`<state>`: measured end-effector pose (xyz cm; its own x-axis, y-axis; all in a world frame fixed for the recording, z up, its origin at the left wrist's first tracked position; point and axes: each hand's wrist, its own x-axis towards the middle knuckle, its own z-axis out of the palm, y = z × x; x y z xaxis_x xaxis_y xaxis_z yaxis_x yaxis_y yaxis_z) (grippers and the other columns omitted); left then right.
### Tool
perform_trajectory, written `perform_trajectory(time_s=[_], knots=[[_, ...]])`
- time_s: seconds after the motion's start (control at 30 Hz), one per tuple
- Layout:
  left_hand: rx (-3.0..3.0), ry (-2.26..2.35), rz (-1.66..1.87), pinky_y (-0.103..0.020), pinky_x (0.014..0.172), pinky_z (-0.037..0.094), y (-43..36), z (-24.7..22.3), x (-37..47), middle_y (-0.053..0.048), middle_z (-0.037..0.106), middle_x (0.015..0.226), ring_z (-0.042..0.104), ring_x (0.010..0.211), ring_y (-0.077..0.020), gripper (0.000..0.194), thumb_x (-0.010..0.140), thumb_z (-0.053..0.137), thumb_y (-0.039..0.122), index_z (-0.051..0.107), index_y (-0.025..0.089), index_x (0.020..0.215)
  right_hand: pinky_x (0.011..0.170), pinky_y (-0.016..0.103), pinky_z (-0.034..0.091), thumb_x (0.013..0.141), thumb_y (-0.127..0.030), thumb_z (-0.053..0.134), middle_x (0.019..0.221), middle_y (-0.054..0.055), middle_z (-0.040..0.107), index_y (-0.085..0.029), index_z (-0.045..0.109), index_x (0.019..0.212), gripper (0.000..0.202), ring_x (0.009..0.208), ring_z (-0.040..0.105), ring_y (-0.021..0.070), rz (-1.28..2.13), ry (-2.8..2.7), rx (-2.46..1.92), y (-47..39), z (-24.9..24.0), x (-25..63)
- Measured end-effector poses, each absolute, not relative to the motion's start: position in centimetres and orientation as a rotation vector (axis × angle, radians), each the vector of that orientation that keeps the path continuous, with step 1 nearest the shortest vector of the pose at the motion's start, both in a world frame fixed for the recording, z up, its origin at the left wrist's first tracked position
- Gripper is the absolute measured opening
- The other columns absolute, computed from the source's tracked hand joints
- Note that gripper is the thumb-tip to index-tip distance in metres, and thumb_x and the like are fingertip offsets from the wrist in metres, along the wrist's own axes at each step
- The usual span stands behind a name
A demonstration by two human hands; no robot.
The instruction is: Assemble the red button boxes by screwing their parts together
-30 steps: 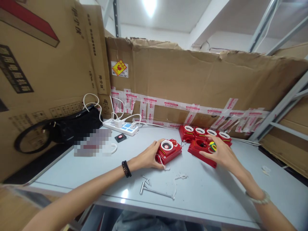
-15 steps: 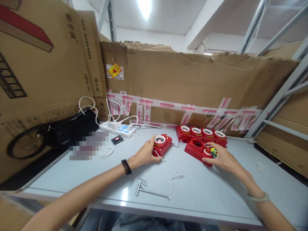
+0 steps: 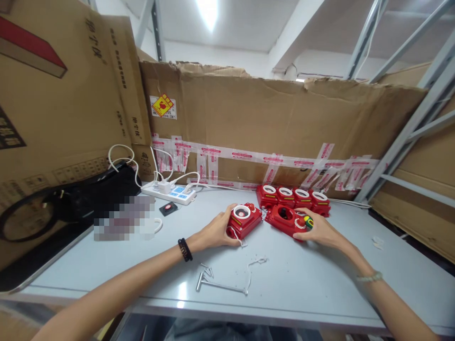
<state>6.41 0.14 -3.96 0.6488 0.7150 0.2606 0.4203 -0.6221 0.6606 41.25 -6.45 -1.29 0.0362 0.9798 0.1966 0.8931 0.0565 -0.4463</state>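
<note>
My left hand point(image 3: 217, 231) is closed around the left side of a red box-shaped unit point(image 3: 250, 223) with a white ring on top and a white cord at its front. My right hand point(image 3: 323, 233) grips the right end of another red housing point(image 3: 276, 220), which has an open round hole showing dark parts inside. A yellow-and-green rounded handle point(image 3: 308, 221) sits within the right hand's fingers; the rest of it is hidden. Only a narrow gap separates the two red pieces. In front lie a metal T-handle tool point(image 3: 223, 286), several screws point(image 3: 207, 271) and a thin white string point(image 3: 249, 272).
Behind my right hand stands a row of several red units point(image 3: 302, 195) with white rings. A white power strip point(image 3: 174, 193) with cords, a small black square piece point(image 3: 168, 208) and a black bag point(image 3: 95, 189) are on the left. Cardboard point(image 3: 241, 113) walls the back.
The two red pieces have come closer together: the left unit moved right and the right housing moved left and slightly back. Both hands keep their hold. The whole view has shifted a little.
</note>
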Motion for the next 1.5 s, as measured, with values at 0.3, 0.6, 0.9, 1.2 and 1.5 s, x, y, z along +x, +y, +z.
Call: perform_trajectory(time_s=[0.3, 0.6, 0.9, 1.2, 1.5], knots=[[2.299, 0.602, 0.657, -0.039, 0.094, 0.041, -0.2, -3.0, 6.3, -0.011, 0.051, 0.128, 0.051, 0.112, -0.0292, 0.096, 0.057, 0.079, 0.044, 0.028, 0.023, 0.136, 0.067, 0.031, 0.047, 0.057, -0.046, 0.068, 0.084, 0.004, 0.069, -0.017, 0.057, 0.112, 0.063, 0.072, 0.062, 0.0206, 0.118, -1.782, -1.886, -9.3, -0.7, 40.8], [2.402, 0.419, 0.46, -0.035, 0.083, 0.047, 0.0, -2.3, 10.9, -0.011, 0.06, 0.115, 0.06, 0.099, -0.0276, 0.095, 0.058, 0.077, 0.032, 0.026, 0.02, 0.137, 0.065, 0.034, 0.049, 0.045, -0.05, 0.074, 0.078, 0.004, 0.07, -0.023, 0.059, 0.104, 0.067, 0.071, 0.064, 0.025, -0.063, -1.321, -2.003, -15.6, 4.3, 43.9], [2.467, 0.46, 0.335, -0.038, 0.077, 0.049, -0.5, -1.9, 20.0, -0.015, 0.062, 0.11, 0.061, 0.099, -0.0335, 0.095, 0.052, 0.079, 0.036, 0.029, 0.014, 0.13, 0.063, 0.039, 0.045, 0.04, -0.049, 0.078, 0.079, 0.008, 0.068, -0.028, 0.061, 0.094, 0.06, 0.069, 0.062, 0.0273, -0.156, -1.031, -2.132, -18.6, 5.5, 46.1], [2.348, 0.621, 0.38, -0.045, 0.083, 0.049, -2.5, -2.3, 27.6, -0.022, 0.057, 0.115, 0.057, 0.106, -0.038, 0.103, 0.052, 0.08, 0.038, 0.022, 0.009, 0.131, 0.06, 0.039, 0.043, 0.045, -0.051, 0.076, 0.082, 0.01, 0.067, -0.027, 0.06, 0.098, 0.06, 0.07, 0.061, 0.0278, -0.228, -1.052, -2.151, -18.6, 5.0, 46.6], [2.103, 0.553, 0.353, -0.041, 0.091, 0.047, -4.5, -2.8, 34.1, -0.02, 0.046, 0.128, 0.052, 0.114, -0.0353, 0.094, 0.057, 0.076, 0.031, 0.024, 0.014, 0.133, 0.063, 0.041, 0.045, 0.042, -0.054, 0.072, 0.083, 0.009, 0.067, -0.026, 0.059, 0.094, 0.061, 0.071, 0.061, 0.0299, -0.225, -0.993, -2.104, -18.6, 5.6, 45.0]])
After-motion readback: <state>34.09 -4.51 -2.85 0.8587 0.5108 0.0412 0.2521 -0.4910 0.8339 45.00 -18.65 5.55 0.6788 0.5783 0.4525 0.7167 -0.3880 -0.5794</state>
